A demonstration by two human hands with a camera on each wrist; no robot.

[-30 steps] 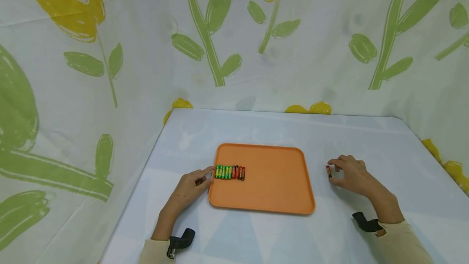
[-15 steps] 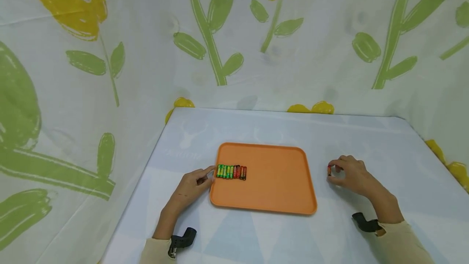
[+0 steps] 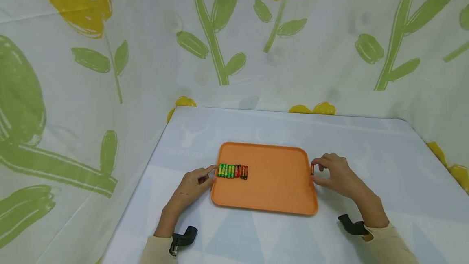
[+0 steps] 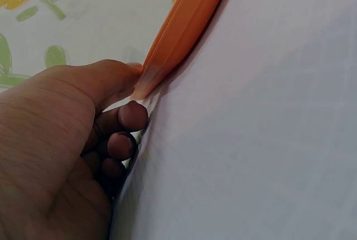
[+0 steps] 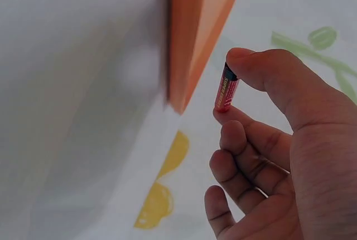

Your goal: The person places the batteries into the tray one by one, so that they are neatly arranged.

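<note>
My right hand (image 3: 338, 174) pinches a small red and black battery (image 5: 226, 88) endwise between thumb and index finger. It is at the right rim of an orange tray (image 3: 278, 182), with the battery overlapping that rim in the head view. A row of batteries (image 3: 233, 171) lies side by side in the tray along its left side: several green and yellow ones, then several red and black ones. At the tray's left edge, thumb and index finger of my left hand (image 3: 194, 184) hold the rim; its other fingers curl below, as the left wrist view shows.
The tray lies flat on a table with a pale blue and white patterned cover (image 3: 253, 235). Behind and to the left hangs a white cloth (image 3: 146, 52) printed with yellow flowers and green leaves. Each wrist wears a black camera mount (image 3: 184, 237).
My right hand has carried the pinched battery leftward from over the table to the tray's right rim. My left hand stays at the tray's left edge. The head view has shifted slightly.
</note>
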